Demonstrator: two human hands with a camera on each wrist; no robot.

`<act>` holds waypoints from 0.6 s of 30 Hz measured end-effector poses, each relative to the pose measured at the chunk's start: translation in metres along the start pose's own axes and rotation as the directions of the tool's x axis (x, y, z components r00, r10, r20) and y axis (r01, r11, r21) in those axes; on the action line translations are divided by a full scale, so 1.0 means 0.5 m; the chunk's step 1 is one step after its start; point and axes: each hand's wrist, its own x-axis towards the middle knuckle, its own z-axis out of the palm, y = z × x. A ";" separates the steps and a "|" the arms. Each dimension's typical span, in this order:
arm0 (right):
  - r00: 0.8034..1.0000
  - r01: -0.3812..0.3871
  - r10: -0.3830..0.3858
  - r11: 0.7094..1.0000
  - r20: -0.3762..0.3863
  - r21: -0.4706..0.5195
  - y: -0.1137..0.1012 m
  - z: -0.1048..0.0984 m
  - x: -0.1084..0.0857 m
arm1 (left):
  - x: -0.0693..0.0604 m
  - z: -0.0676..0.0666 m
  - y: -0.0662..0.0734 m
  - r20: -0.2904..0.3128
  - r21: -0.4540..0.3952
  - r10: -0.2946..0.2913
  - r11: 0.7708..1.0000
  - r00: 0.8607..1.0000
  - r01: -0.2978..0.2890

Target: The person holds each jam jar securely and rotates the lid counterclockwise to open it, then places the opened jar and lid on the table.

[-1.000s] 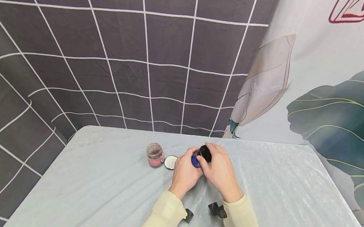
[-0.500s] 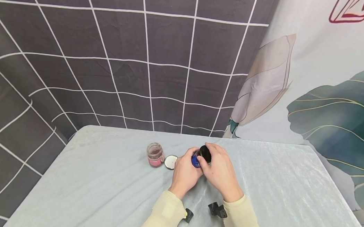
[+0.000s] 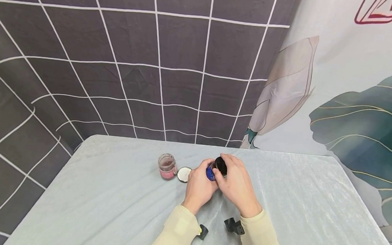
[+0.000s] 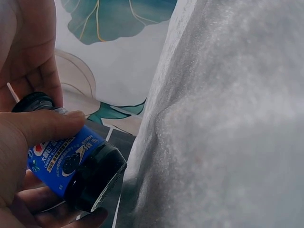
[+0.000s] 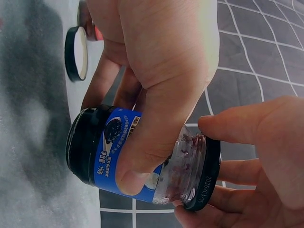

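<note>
A glass jar with a blue label [image 5: 110,135] and dark contents is held above the table between both hands. The left hand [image 3: 200,188] wraps its fingers and thumb round the jar's labelled body. On the jar's neck sits a black lid [image 3: 221,166], whose rim the right hand [image 3: 240,183] grips between thumb and fingers. In the right wrist view the jar lies tilted on its side, the lid [image 5: 207,173] at its right end. The left wrist view shows the blue label [image 4: 61,161] under the left thumb.
An uncapped glass jar with pink contents [image 3: 167,173] stands on the cloth-covered table [image 3: 117,192], left of the hands. Beside it a round lid [image 3: 184,174] lies with its white inside up. A dark gridded curtain [image 3: 178,87] hangs behind.
</note>
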 end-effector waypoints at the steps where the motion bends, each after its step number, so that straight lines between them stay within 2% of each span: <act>1: 1.000 -0.003 0.003 1.000 0.001 0.000 0.000 0.000 0.000 | 0.000 0.000 0.000 0.000 0.000 0.002 1.000 1.000 -0.002; 18: 1.000 -0.002 0.002 1.000 0.009 -0.002 0.001 0.000 0.000 | -0.002 -0.001 0.000 0.013 -0.003 -0.007 1.000 1.000 0.007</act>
